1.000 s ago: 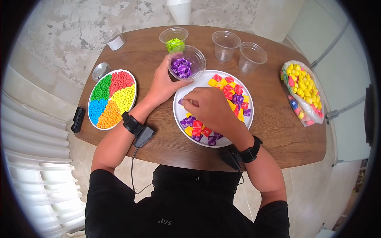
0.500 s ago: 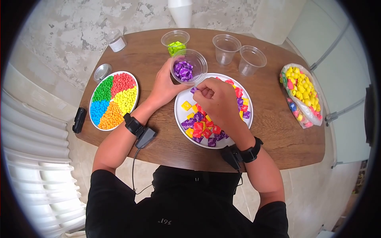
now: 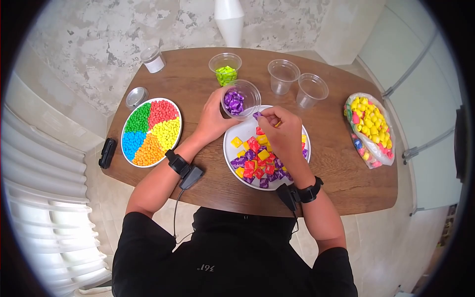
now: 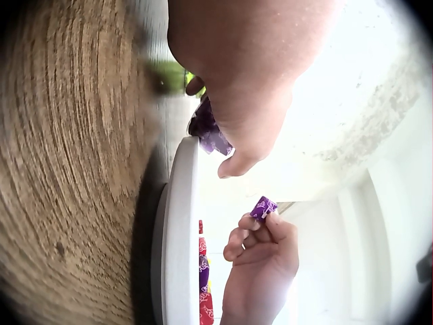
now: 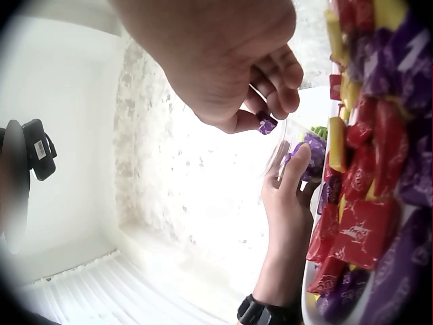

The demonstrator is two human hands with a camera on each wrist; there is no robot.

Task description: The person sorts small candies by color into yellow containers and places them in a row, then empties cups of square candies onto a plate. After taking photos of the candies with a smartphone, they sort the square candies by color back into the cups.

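My left hand (image 3: 213, 120) grips a clear plastic cup (image 3: 254, 103) at the far left edge of a white round plate (image 3: 234, 132). Inside the cup lies a heap of purple wrapped candies (image 3: 234, 102). Between thumb and fingertips, my right hand (image 3: 284, 134) pinches one purple candy (image 4: 263, 208), raised over the plate's far side and close to the cup's rim. Red, yellow and purple wrapped candies (image 3: 255, 161) lie mixed on the plate, partly hidden under the right hand. In the right wrist view, the pinched candy overlaps the cup's rim side.
Behind the held cup stands a cup of green candies (image 3: 226, 74). Two more clear cups (image 3: 281, 85) stand at the back right. A plate of colour-sorted small candies (image 3: 151, 132) is on the left, near a jar (image 3: 153, 60). An open bag of yellow pieces (image 3: 371, 126) sits right.
My right hand has lifted a purple candy from the plate's left part and carried it away from me, beside the cup. The left hand keeps its hold. The head view has shifted slightly.
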